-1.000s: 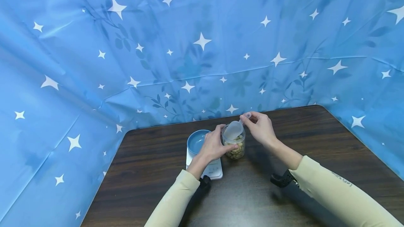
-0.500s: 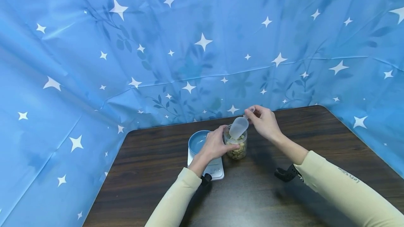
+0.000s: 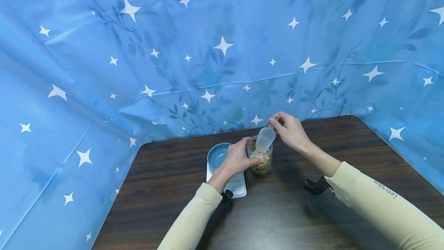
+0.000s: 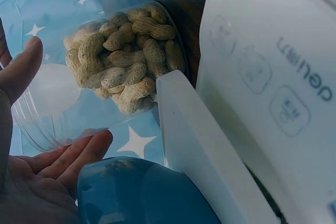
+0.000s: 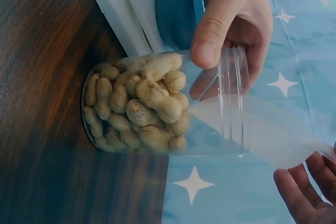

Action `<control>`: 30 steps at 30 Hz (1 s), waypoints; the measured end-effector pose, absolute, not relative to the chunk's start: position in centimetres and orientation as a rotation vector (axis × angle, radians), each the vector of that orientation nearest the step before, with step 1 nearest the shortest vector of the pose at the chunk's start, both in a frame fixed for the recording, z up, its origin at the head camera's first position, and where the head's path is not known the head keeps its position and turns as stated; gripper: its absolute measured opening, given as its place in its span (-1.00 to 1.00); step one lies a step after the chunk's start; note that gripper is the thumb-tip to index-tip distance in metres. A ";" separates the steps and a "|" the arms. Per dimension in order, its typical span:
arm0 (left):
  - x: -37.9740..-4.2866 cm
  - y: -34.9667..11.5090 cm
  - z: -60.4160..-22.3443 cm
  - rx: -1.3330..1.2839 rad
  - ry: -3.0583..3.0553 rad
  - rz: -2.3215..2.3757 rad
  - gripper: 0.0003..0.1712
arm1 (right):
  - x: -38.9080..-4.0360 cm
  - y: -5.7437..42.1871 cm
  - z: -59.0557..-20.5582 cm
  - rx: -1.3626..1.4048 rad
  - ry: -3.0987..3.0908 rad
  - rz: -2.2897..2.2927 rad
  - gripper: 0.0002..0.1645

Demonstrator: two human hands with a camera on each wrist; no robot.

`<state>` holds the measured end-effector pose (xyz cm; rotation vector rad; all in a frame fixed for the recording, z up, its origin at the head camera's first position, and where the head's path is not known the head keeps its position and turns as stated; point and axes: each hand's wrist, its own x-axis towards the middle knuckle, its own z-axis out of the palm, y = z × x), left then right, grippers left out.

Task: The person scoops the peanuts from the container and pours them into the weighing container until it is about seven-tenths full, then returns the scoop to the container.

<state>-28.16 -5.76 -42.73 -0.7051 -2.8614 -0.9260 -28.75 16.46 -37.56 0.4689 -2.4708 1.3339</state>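
A clear jar [image 3: 261, 169] of unshelled peanuts [image 5: 139, 103] stands upright on the table. My left hand [image 3: 239, 160] grips its upper part, thumb on the near side and fingers round the far side. My right hand [image 3: 291, 132] pinches the handle of a translucent plastic scoop [image 3: 265, 139]. The scoop slants down through the jar's mouth, and its lower edge is at the top of the peanuts. Whether it holds any peanuts cannot be seen. Left of the jar, a blue bowl [image 3: 217, 156] sits on a white kitchen scale [image 3: 238, 189], partly behind the left hand.
The dark wood table [image 3: 166, 188] ends at a blue star-patterned curtain [image 3: 194, 49] behind the jar. In the left wrist view, the scale [image 4: 273, 77] and blue bowl [image 4: 142, 192] are very near the left hand. Both wrists wear black straps.
My right hand has risen slightly and shifted right, tipping the scoop more steeply, with its cup pointing down into the jar. The left hand keeps its grip on the jar.
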 end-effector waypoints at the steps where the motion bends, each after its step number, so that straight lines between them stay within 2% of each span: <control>1: -28.2 -5.8 -42.7 -0.707 -2.862 -0.933 -0.01 | -28.8 16.4 -37.5 0.476 -2.481 1.329 -0.64; 6: -28.3 -5.8 -42.7 -0.710 -2.860 -0.957 -0.03 | -28.7 16.3 -37.2 0.512 -2.536 1.363 -0.61; 18: -28.3 -5.9 -43.1 -0.709 -2.872 -0.979 -0.03 | -28.6 16.0 -37.3 0.558 -2.582 1.497 -0.70; 30: -28.3 -5.9 -43.0 -0.723 -2.857 -0.957 -0.03 | -28.6 15.3 -36.9 0.703 -2.453 1.170 -0.77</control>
